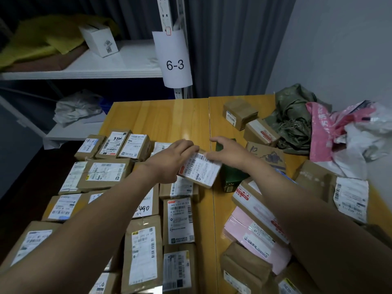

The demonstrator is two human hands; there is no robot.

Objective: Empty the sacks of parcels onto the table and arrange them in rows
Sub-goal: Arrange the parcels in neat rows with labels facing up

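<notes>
Pinches the small labelled parcel by opposite edges in left grip and right grip, tilted just over the rows of parcels on the bench; risks slipping loose, landing crooked or nudging the green box beside.

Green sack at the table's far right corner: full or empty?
Looks empty: the green sack lies collapsed and crumpled on the table, with no bulge. Its inside is hidden.

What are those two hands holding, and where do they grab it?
A small labelled parcel: the left hand grips its left end, the right hand holds its far right corner.
</notes>
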